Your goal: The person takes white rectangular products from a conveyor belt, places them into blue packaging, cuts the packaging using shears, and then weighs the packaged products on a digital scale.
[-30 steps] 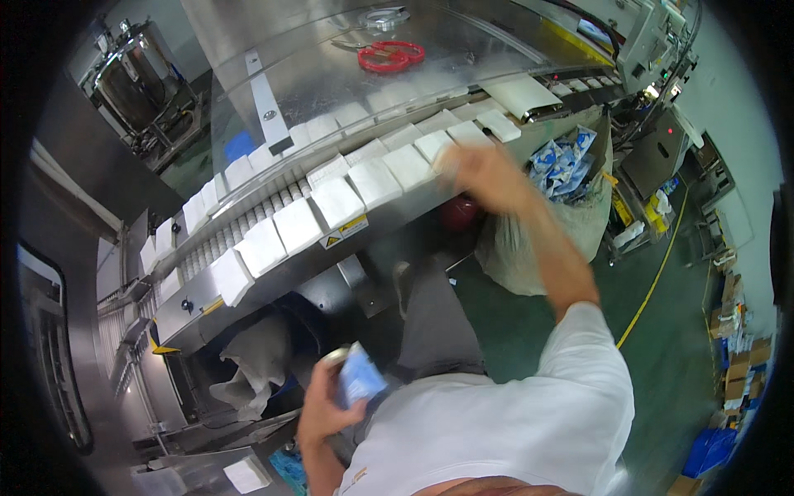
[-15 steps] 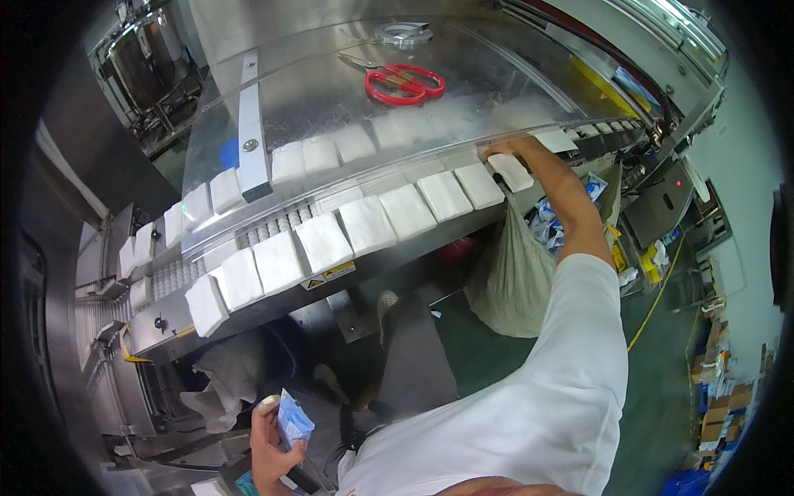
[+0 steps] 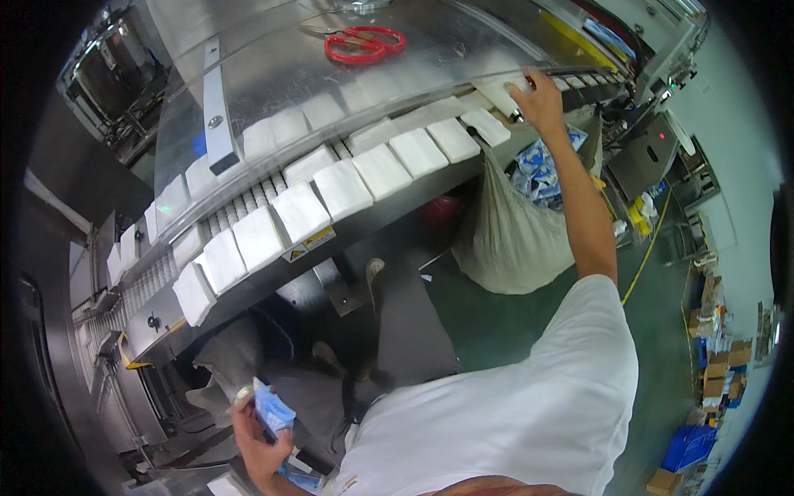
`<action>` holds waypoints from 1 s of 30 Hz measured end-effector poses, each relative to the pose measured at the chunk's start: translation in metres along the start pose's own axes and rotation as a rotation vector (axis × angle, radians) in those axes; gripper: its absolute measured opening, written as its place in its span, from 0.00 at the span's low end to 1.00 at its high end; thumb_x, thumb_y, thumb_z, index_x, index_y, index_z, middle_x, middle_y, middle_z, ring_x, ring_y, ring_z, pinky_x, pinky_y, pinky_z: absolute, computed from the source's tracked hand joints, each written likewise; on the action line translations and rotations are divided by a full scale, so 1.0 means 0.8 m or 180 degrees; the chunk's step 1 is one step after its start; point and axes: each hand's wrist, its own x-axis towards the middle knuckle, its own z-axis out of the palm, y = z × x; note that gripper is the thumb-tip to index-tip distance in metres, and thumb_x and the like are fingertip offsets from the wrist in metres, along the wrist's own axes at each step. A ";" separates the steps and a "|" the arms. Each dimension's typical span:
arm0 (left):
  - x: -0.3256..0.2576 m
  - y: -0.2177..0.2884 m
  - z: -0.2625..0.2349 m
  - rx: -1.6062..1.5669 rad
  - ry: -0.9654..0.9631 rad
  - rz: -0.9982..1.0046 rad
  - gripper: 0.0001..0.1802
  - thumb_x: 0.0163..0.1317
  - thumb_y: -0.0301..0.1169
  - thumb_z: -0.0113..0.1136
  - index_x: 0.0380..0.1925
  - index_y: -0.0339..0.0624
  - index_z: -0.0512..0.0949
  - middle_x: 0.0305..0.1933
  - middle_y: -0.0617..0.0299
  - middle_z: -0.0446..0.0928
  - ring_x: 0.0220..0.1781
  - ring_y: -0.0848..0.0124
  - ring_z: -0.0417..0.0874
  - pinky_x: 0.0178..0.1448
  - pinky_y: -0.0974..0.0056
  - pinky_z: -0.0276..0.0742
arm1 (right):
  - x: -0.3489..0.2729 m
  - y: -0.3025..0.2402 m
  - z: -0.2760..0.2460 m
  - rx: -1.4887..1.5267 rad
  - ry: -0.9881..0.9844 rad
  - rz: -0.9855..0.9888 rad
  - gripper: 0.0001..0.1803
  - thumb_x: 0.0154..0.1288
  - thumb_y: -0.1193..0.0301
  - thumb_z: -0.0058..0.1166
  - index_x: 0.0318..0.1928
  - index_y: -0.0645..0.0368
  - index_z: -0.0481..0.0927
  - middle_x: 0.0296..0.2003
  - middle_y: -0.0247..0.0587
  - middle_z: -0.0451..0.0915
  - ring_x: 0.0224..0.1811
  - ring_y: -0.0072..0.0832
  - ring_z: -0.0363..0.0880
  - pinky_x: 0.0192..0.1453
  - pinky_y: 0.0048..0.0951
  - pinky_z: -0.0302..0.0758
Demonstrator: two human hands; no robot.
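Left grip [image 3: 263,449] closed on blue packet [image 3: 273,409], low left; light pinch best, to avoid creasing. White pads [image 3: 302,212] in slanting row: avoid brushing. Right grip [image 3: 538,101] half-curled by white strip [image 3: 496,89]; cannot tell whether it holds anything; steady reach advised. Steel conveyor [image 3: 372,223], red-handled scissors [image 3: 361,43] on clear cover [image 3: 285,76]. Room: steel tank [image 3: 112,74], cloth sack [image 3: 513,240], green floor [image 3: 641,318], boxes [image 3: 728,364].

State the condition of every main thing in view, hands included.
Left hand, holding a packet
Blue-and-white packet, gripped, sealed or open unclear
Right hand, at the white plate, grip unclear
Front-row white pads, lined up
Red-handled scissors, lying down, blade opening unclear
Cloth sack, open-topped, holding packets
Cabinet light, lit red
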 end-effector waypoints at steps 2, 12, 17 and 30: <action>-0.030 0.009 -0.017 0.0060 0.0371 0.0174 0.52 0.44 0.32 0.73 0.71 0.29 0.60 0.69 0.42 0.67 0.71 0.54 0.71 0.75 0.53 0.65 | -0.046 -0.067 -0.041 0.0581 -0.0193 0.0784 0.24 0.62 0.66 0.69 0.57 0.64 0.81 0.41 0.44 0.86 0.45 0.30 0.84 0.54 0.31 0.79; -0.316 -0.147 -0.288 0.2183 0.3451 -0.1519 0.47 0.50 0.36 0.74 0.68 0.28 0.65 0.64 0.37 0.72 0.64 0.47 0.77 0.68 0.49 0.74 | -0.219 -0.338 -0.055 0.4089 -0.2502 0.1348 0.22 0.60 0.78 0.66 0.56 0.61 0.79 0.45 0.32 0.83 0.47 0.19 0.80 0.53 0.27 0.77; -0.409 -0.234 -0.311 0.3234 0.3784 -0.2556 0.45 0.53 0.44 0.71 0.65 0.25 0.69 0.59 0.31 0.76 0.59 0.37 0.79 0.65 0.44 0.77 | -0.219 -0.394 -0.056 0.4391 -0.2836 0.1065 0.22 0.61 0.75 0.69 0.56 0.61 0.79 0.40 0.32 0.85 0.40 0.16 0.81 0.45 0.24 0.79; -0.064 -0.006 0.023 -0.0197 0.1532 0.1357 0.59 0.56 0.62 0.74 0.75 0.34 0.59 0.78 0.42 0.64 0.79 0.49 0.66 0.81 0.49 0.59 | -0.265 -0.481 -0.052 0.4763 -0.3032 0.0821 0.22 0.61 0.77 0.66 0.56 0.61 0.77 0.47 0.37 0.84 0.51 0.22 0.82 0.57 0.32 0.80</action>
